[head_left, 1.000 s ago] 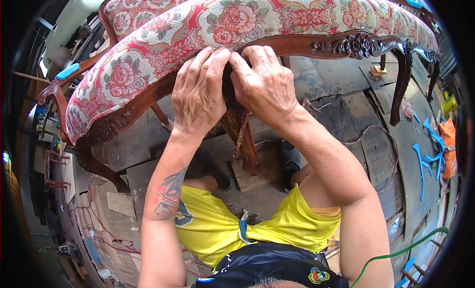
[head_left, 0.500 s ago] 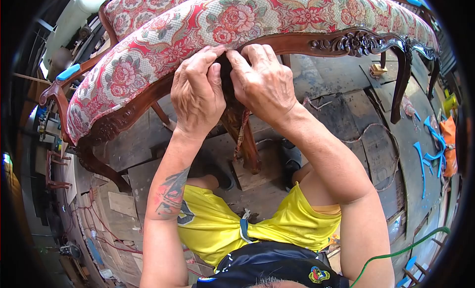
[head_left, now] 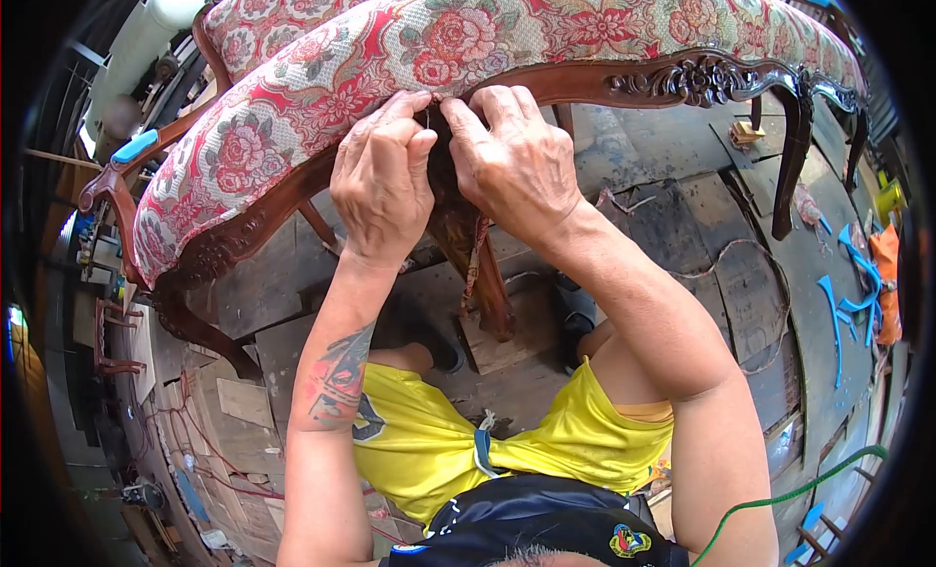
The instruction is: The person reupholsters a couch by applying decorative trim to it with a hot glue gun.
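At the front edge of the floral seat fabric [head_left: 429,40], above the carved rail [head_left: 697,79], your left hand [head_left: 382,182] curls tighter than a second ago, it and your right hand [head_left: 517,167] both pinching that fabric with closed fingers, trim strip [head_left: 475,260] dangling below.

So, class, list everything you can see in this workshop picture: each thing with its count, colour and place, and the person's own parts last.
seat fabric: one, red and cream floral, across the top
carved frame: one, dark brown, under the fabric's edge
carved legs: at least four, dark brown, left, middle and right
trim strip: one, patterned, hanging along the centre leg
wooden block: one, pale brown, at that leg's foot
plank floor: one, dark and worn, beneath everything
blue strips: several, blue, on the floor at right
green cord: one, green, bottom right
blue pad: one, blue, on the frame's left end
shorts: one pair, yellow, bottom centre
shoes: two, dark, either side of the block
left hand: one, fingers on the fabric's edge
right hand: one, fingers on the same edge
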### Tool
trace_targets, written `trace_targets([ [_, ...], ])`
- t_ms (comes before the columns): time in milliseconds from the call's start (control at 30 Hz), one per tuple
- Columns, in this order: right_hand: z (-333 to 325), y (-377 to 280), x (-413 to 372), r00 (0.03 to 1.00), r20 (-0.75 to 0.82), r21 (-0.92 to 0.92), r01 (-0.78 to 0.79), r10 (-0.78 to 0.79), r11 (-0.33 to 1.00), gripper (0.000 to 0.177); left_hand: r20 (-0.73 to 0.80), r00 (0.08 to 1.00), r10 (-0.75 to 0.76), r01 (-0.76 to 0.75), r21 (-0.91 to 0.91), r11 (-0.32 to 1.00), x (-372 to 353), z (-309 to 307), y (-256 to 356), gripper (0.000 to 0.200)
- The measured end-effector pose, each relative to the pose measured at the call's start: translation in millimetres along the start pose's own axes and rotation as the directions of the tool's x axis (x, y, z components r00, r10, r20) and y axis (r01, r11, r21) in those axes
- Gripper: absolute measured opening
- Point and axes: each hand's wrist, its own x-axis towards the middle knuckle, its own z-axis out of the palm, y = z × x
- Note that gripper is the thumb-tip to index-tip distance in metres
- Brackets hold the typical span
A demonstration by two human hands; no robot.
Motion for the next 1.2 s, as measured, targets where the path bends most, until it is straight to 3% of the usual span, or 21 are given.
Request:
trace_targets([
  [100,1.4,0.4,-0.1,1.0,0.001,-0.004,-0.003,0.003,1.0,0.038,0.029,0.999,0.033,-0.036,0.102,0.994,-3.1,0.9,1.7,0.009],
  [233,3.5,1.8,0.3,0.997,-0.047,-0.032,0.055,-0.057,0.998,0.035,0.099,0.994,0.039,-0.055,0.166,0.985,-2.9,-3.7,8.2,0.033],
  [1200,1.0,1.9,0.4,0.997,-0.057,-0.027,0.048,-0.049,0.998,0.033,0.201,0.98,-0.005,-0.059,0.309,0.949,-2.4,-8.5,11.8,0.056],
])
